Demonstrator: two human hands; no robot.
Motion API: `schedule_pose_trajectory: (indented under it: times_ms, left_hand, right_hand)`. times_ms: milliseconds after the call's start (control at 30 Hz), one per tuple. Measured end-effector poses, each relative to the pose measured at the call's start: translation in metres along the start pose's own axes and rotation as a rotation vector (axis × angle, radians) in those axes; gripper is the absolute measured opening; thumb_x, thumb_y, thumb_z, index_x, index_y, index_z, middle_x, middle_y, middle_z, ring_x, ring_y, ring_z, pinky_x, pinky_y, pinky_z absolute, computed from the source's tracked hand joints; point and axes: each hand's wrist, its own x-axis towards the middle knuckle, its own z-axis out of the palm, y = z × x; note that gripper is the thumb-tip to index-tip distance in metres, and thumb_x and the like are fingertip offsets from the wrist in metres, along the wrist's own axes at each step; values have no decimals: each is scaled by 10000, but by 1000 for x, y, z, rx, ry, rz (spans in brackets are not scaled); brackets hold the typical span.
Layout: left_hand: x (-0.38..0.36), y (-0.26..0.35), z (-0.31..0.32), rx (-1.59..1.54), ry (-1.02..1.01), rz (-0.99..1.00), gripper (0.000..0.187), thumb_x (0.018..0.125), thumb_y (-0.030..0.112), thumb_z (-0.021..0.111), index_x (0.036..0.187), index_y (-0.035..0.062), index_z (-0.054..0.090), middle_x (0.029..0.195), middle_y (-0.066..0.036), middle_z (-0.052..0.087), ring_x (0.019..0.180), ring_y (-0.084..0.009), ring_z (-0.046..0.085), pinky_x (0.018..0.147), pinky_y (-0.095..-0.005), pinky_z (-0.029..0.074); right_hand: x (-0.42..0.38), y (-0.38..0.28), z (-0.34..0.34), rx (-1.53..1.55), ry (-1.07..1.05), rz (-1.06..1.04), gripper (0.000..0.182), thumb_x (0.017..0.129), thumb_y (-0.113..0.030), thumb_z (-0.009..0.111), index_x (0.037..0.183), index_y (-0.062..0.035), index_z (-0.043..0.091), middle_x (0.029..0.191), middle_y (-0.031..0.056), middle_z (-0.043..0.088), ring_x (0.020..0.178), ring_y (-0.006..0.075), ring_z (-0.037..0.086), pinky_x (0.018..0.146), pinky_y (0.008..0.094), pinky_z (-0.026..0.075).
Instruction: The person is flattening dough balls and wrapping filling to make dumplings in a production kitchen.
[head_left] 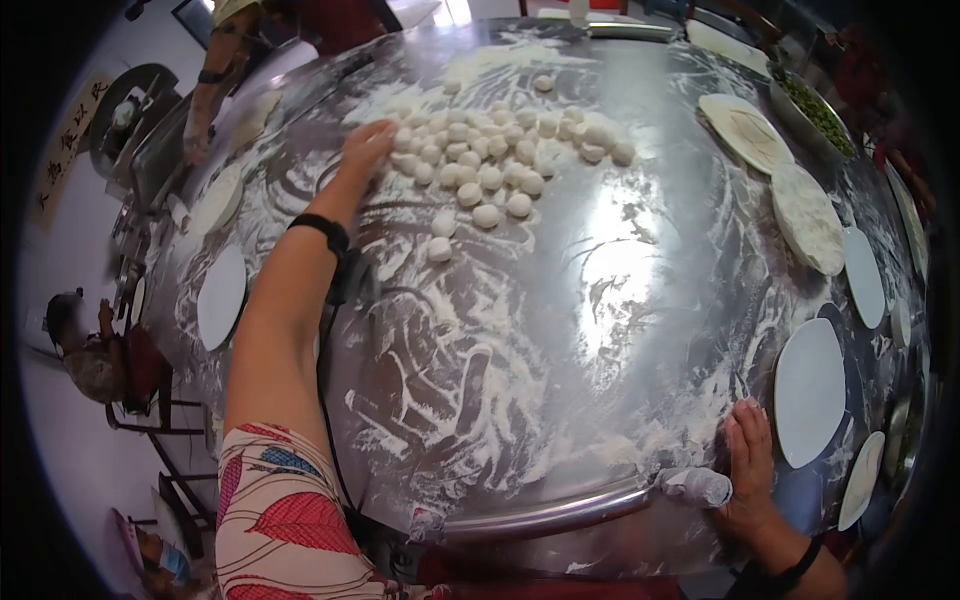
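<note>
My left hand reaches over the floured metal table and rests at the left edge of a cluster of small white dough pieces. Its fingers point toward the pieces, but whether they grip one is hidden. At the front right, my right hand lies at the table's edge with its fingers stretched upward. Beside its thumb is a whitish, flour-coated roll-shaped object; the hand is not wrapped around it. A white plate stands just right of the right hand.
Floured dough discs and another white plate line the right side. A bowl of chopped greens is at the back right. Another plate lies at left. A person's arm hangs at the back left; a seated person is farther left.
</note>
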Motion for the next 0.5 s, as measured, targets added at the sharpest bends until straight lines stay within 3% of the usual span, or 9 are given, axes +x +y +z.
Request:
schedule_pose_trajectory:
  times_ms: [33, 100, 167, 233, 300, 367, 500]
  left_hand:
    - [-9, 16, 16, -71, -71, 24, 413, 846, 294, 695, 1105, -25, 657, 1004, -92, 680, 872, -138, 608, 816, -263, 478]
    - [-23, 41, 44, 85, -41, 197, 317, 855, 264, 675, 1028, 0, 689, 911, -73, 682, 835, -163, 604, 794, -268, 475]
    - [-37, 33, 62, 171, -41, 247, 283, 848, 263, 668, 1011, 35, 701, 833, -78, 658, 836, -205, 603, 807, -297, 473]
    - [-73, 64, 84, 348, -25, 286, 299, 827, 291, 677, 1041, 83, 702, 849, -124, 640, 923, -269, 594, 866, -329, 466]
    - [-121, 94, 100, 463, -52, 269, 321, 881, 309, 643, 1144, 127, 671, 1253, -202, 539, 1193, -295, 493, 1008, -360, 389]
    - [-164, 134, 113, 549, -122, 202, 380, 868, 327, 649, 1200, 142, 642, 1368, -237, 439, 1266, -356, 429, 1062, -389, 344]
    - [-233, 166, 123, 666, -186, 216, 482, 877, 404, 605, 1297, 169, 572, 1389, -255, 411, 1283, -390, 410, 1089, -429, 301]
  right_hand:
    - [1, -2, 0, 3, -7, -3, 712, 901, -492, 488, 1369, 34, 378, 1442, 255, 336, 1337, 462, 309, 1091, 566, 232]
    - [6, -5, -3, -9, 1, -17, 682, 896, -449, 522, 1366, 27, 387, 1439, 256, 344, 1334, 460, 318, 1092, 555, 245]
    - [9, -10, -3, -33, 27, -27, 649, 888, -389, 584, 1361, 17, 403, 1431, 252, 363, 1330, 451, 338, 1097, 526, 273]
    - [8, -9, -1, -15, 53, -40, 634, 904, -408, 530, 1357, 19, 408, 1428, 261, 359, 1326, 459, 334, 1094, 533, 260]
    - [6, -9, 5, 4, 85, -60, 649, 907, -439, 470, 1353, 29, 408, 1428, 268, 350, 1327, 469, 319, 1087, 561, 236]
    - [8, -12, 3, 6, 129, -88, 663, 915, -474, 479, 1348, 24, 418, 1415, 268, 366, 1310, 462, 336, 1090, 545, 239]
    - [4, -18, 6, 6, 201, -111, 659, 882, -448, 548, 1324, 29, 443, 1401, 258, 387, 1297, 449, 350, 1093, 526, 241]
